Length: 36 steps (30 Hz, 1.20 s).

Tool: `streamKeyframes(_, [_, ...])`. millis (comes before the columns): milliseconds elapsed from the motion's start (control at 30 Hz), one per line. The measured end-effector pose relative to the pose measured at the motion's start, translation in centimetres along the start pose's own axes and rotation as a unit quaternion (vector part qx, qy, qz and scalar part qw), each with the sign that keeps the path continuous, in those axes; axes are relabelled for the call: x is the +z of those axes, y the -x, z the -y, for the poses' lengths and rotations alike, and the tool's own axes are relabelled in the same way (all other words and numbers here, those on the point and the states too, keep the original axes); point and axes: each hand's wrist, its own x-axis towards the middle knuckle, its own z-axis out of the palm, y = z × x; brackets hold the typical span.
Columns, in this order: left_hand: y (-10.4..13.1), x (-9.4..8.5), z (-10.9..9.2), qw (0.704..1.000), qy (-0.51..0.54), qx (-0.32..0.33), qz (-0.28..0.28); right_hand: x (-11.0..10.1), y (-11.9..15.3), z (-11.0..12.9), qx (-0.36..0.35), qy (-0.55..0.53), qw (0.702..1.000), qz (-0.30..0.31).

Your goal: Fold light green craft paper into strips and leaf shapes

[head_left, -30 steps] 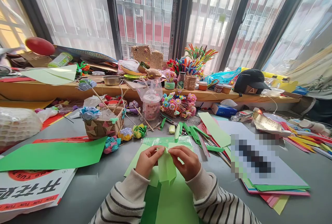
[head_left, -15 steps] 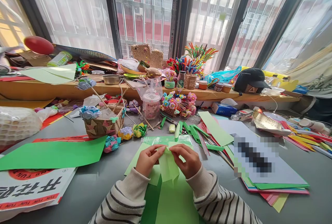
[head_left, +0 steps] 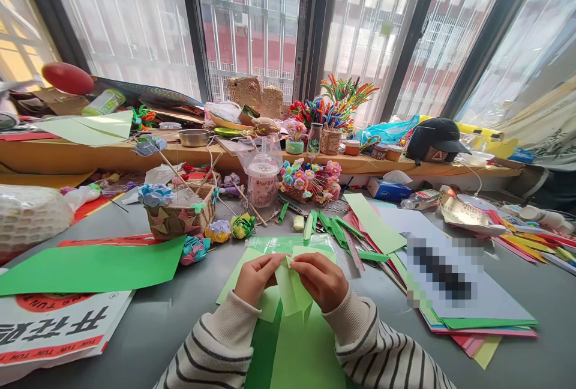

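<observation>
"Over the last 1 second, what moved was the lower end of the folded paper: it has swung a little right, and its flaps have spread into points."

"And the 2 hands?"

"Hardly shifted. The left hand has its thumb and finger pinched on the top edge of the paper at the left. The right hand pinches the same top edge just to the right, its other fingers curled in."

"Where does the paper sit, then?"

"Between the hands, at the near middle of the bench, hanging above a light green sheet. A dark green sheet shows to the left of that."

"What lies around them?"

"At the far right of the hands, some green strips and a ruler. Farther right, a stack of paper."

"And on the left?"

"A bright green sheet partly covers a printed bag. Beyond it stands a basket with paper flowers, and a lidded cup is to the right of that."

"Anything on the window ledge?"

"Plenty, including a black cap at the right."
</observation>
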Motion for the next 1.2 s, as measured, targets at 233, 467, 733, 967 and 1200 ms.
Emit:
streamKeyframes(233, [-0.16, -0.14, 0.07, 1.000, -0.002, -0.008, 0.000, -0.10, -0.24, 0.25, -0.021, 0.019, 1.000, -0.005])
streamKeyframes(467, [-0.27, -0.14, 0.10, 1.000, -0.023, 0.007, -0.007, 0.00, -0.17, 0.19, -0.014, 0.009, 1.000, 0.005])
streamKeyframes(733, [-0.11, -0.10, 0.11, 0.995, -0.073, 0.056, -0.037, -0.36, -0.66, 0.43, 0.167, -0.077, 0.983, -0.011])
streamKeyframes(967, [-0.25, 0.06, 0.30, 0.982, -0.151, 0.110, -0.039, -0.23, -0.66, -0.15, 0.354, -0.194, 0.911, 0.089])
streamKeyframes(1200, [-0.27, -0.02, 0.49, 0.983, -0.167, 0.070, -0.006, -0.28, -0.67, -0.46, 0.458, -0.366, 0.795, 0.154])
